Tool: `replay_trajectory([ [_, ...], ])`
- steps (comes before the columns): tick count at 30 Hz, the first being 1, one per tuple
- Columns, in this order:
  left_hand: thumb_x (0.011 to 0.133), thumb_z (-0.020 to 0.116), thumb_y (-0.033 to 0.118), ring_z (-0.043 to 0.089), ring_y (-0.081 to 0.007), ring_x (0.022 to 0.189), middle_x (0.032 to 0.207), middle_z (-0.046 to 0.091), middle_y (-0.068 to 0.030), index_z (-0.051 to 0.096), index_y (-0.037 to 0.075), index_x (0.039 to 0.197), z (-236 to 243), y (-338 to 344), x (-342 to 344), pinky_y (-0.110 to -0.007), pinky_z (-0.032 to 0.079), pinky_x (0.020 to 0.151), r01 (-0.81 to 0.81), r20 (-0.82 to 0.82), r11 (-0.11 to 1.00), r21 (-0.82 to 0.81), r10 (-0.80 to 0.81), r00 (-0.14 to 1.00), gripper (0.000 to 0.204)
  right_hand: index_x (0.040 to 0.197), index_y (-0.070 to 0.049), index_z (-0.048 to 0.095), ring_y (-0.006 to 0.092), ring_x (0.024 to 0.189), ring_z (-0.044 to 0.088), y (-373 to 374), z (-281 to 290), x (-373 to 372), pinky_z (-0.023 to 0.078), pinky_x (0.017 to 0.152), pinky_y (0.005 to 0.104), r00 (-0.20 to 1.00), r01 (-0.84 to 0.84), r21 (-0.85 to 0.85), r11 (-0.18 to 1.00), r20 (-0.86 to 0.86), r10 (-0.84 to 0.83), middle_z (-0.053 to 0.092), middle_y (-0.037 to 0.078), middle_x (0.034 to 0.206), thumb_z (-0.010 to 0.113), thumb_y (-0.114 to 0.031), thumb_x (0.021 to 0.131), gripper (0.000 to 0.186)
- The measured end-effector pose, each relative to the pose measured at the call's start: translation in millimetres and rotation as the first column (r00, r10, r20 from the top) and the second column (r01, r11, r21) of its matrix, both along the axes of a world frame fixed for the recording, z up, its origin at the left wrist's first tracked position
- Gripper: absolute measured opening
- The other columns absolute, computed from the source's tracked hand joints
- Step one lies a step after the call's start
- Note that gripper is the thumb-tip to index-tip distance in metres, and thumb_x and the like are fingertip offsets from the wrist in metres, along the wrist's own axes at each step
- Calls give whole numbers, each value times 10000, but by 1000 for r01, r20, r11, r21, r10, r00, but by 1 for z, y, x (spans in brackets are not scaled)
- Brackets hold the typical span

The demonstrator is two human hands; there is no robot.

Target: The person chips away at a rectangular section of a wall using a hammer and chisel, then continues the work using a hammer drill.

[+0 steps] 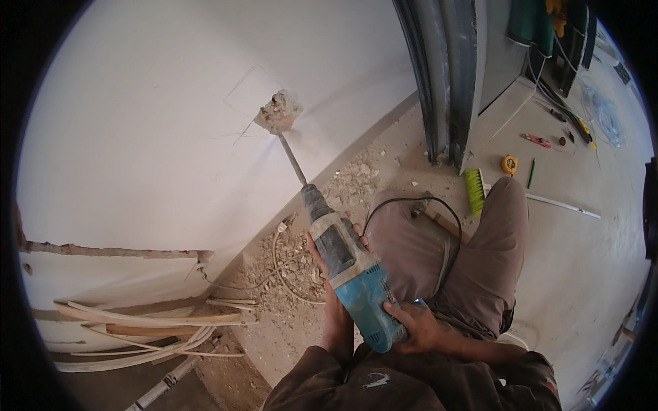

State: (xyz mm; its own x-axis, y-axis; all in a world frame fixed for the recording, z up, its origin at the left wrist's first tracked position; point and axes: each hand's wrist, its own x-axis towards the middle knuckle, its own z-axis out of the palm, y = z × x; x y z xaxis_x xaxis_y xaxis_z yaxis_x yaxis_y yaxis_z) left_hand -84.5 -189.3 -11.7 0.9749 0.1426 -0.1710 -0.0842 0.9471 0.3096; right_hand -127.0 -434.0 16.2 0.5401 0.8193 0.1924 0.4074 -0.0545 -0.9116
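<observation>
A dusty blue and grey rotary hammer (360, 294) points up and away toward the white wall (157, 123). Its long chisel bit (293, 161) reaches the lower edge of a rough, broken-out hole (279, 109) in the plaster. Thin pencil lines run beside that hole. My left hand (318, 255) is wrapped round the front body of the tool from beneath, so most of the palm is hidden. At the back end, my right hand (414, 327) grips the handle; the trigger cannot be made out. The black power cord (445, 205) loops over my legs.
Rubble (301, 267) lies along the wall's foot. Wooden strips (144, 318) lean at lower left under a chased groove (116, 251). Right of the metal door frame (445, 82) lie a green-bristled brush (474, 192), a tape measure (508, 164), red-handled pliers (536, 140) and cables. A hammer (439, 218) rests between my legs.
</observation>
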Motion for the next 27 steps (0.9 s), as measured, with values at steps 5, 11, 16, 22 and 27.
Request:
replay_trajectory([
  [5,801,439,760,565,-333,975,1123,520,-150,317,32,1432,-27,5,-3,-495,489,834,125,261,988,-89,-98,960,970,1473,-202,291,369,956,596,-1,-1,-4,474,814,466,995,-84,-140,986,32,90,557,186,1054,790,-252,618,991],
  [11,800,514,715,545,-344,1015,1158,497,-154,284,40,1447,-27,9,6,-502,470,899,150,301,981,-124,-107,948,963,1464,-159,293,374,934,598,3,5,6,468,784,468,996,-60,-177,982,60,72,567,197,1065,783,-214,599,996],
  [16,791,520,722,564,-344,970,1123,517,-143,324,49,1422,-24,9,7,-496,490,867,120,236,983,-141,-84,968,942,1461,-120,297,377,891,605,5,7,5,478,754,425,993,-49,-215,975,95,71,587,181,1044,780,-184,582,1005],
  [22,819,515,698,611,-294,941,1040,596,-129,486,63,1252,20,-13,22,-436,525,817,32,-78,967,252,-13,997,769,1482,-66,243,373,1195,512,-13,-3,15,380,1018,393,954,207,77,975,-237,-184,482,215,1302,744,-129,630,990],
  [27,851,555,622,615,-260,977,1075,610,-120,511,71,1210,48,-53,52,-412,515,881,-17,-248,927,374,118,962,659,1455,19,226,229,1181,502,-45,-6,40,369,1007,350,856,416,173,893,-404,-321,473,157,1320,673,-39,675,901],
])
